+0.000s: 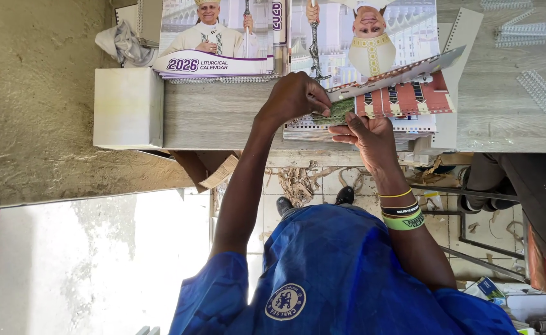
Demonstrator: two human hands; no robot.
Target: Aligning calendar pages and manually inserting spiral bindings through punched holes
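Slippage looks likeliest: left hand (294, 96) fingers pinch, and right hand (369, 133) fingers clamp, the calendar sheets (403, 99) at upper centre. If either grip loosens, the tilted top sheet could skew across the tabletop (509, 124).

head view, looking down. left hand (294, 96) presses on a stack of printed calendars (403, 102) at frame centre-top; right hand (369, 133) grips the stack's near edge, thumb on top. a loose sheet (409, 69) tilts up over the stack. 2nd calendar pile (220, 59) sits upper left w/ a crumpled grey cloth (121, 43) beside it. all rest on a grey wood table (223, 118); white binding combs (524, 31) lie upper right. white box (128, 108) at table's left end. wristbands (402, 214) on right wrist, blue shirt (335, 273) bottom centre.
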